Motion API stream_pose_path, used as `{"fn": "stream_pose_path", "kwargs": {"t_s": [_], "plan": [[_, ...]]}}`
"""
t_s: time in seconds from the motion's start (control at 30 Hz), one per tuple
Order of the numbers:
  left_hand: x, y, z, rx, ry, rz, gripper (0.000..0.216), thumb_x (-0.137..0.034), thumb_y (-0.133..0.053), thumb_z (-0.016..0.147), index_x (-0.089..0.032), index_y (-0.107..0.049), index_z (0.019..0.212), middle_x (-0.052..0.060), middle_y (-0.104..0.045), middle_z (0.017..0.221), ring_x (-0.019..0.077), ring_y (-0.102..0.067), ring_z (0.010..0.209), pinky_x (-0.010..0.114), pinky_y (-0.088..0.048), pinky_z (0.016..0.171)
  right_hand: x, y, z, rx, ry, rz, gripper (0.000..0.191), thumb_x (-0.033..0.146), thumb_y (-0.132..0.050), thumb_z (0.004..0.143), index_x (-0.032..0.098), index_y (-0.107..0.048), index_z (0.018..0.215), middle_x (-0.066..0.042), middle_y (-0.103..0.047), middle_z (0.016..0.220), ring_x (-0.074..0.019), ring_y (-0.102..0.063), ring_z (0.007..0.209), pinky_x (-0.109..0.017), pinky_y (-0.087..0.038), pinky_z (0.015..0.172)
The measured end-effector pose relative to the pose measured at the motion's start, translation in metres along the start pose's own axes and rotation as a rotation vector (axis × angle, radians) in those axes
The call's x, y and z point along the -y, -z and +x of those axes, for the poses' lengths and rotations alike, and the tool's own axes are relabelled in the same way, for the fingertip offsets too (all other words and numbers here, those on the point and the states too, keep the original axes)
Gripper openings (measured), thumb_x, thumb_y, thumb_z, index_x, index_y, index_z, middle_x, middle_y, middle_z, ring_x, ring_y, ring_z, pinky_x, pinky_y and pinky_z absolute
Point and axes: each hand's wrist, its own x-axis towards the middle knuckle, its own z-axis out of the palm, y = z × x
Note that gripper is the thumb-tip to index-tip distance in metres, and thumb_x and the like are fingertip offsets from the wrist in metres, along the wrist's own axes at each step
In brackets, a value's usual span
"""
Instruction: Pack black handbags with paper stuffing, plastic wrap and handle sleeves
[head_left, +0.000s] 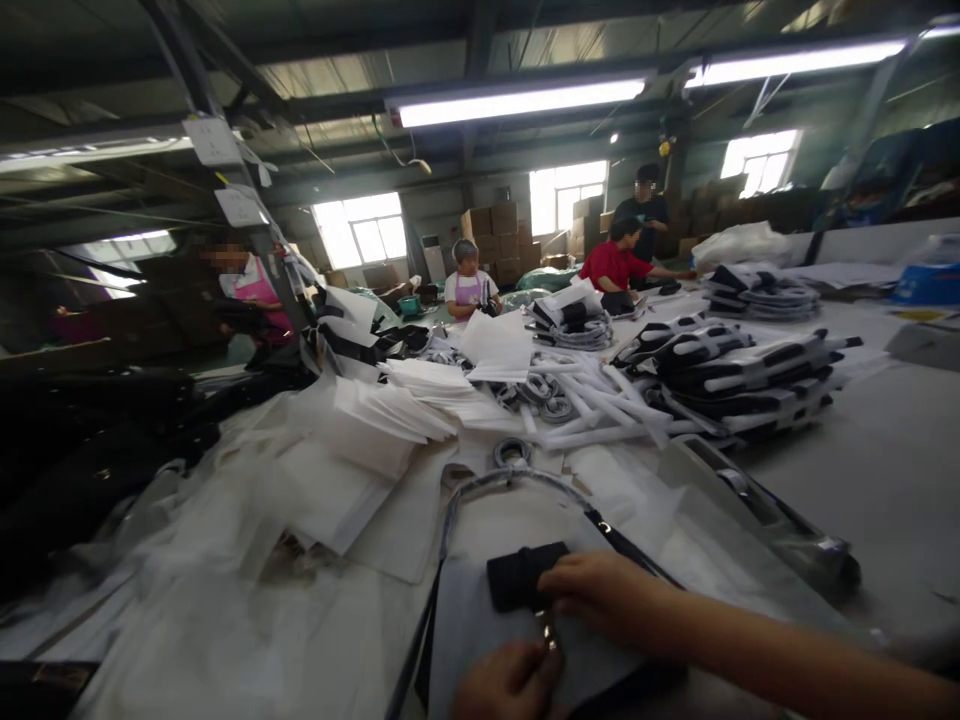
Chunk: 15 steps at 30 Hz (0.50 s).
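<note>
Right down at the front edge of the worktable (892,440), here is a grey bag (461,630), its wrapped handle (480,483) arching up toward the heap beyond. Across the bag's panel lies a black tab (516,582), and the right hand (604,595), coming in from the right, has its fingers curled and closed on the tab's right end, a neat little pinch. Just below, a shiny metal clasp (547,630) hangs between the two hands. The left hand (506,682), low at the bottom edge, is half closed with its fingertips at the clasp's lower end; whether it actually has hold, I cannot tell. Past the handle's top sits a wrapped coil (513,453), then a jumble of white rolls (600,415), with fanned white sheets (390,405) to the left of them. Over on the right, a thick stack of black wrapped straps (750,370), and nearer, a plastic-covered grey piece (757,505). Across the way, a co-worker in a red top (611,268) leans over the far side, another in a pink apron (469,290) well to the left, all under a bright tube lamp (525,102).
</note>
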Motion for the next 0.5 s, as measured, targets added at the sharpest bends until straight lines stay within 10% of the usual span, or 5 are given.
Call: {"fn": "stream_pose_path", "kwargs": {"t_s": [0.17, 0.5], "plan": [[-0.019, 0.021, 0.002, -0.048, -0.133, 0.100, 0.042, -0.040, -0.057, 0.094, -0.021, -0.059, 0.132, 0.007, -0.072, 0.117, 0.0181, -0.071, 0.101, 0.024, -0.060, 0.085, -0.012, -0.001, -0.053, -0.021, -0.001, -0.120, 0.055, 0.035, -0.058, 0.098, 0.032, -0.044, 0.150, -0.004, -0.046, 0.155, -0.0280, -0.041, 0.143, -0.045, -0.032, 0.119], [-0.013, 0.036, 0.002, -0.234, -0.334, 0.594, 0.048, -0.056, -0.039, 0.100, -0.030, -0.059, 0.136, 0.002, -0.070, 0.124, 0.0151, -0.062, 0.121, 0.033, -0.030, 0.120, -0.029, -0.037, -0.074, -0.191, 0.114, -0.415, 0.061, 0.039, -0.054, 0.101, 0.029, -0.030, 0.156, -0.003, -0.031, 0.162, -0.0210, -0.033, 0.147, -0.037, -0.008, 0.126]]}}
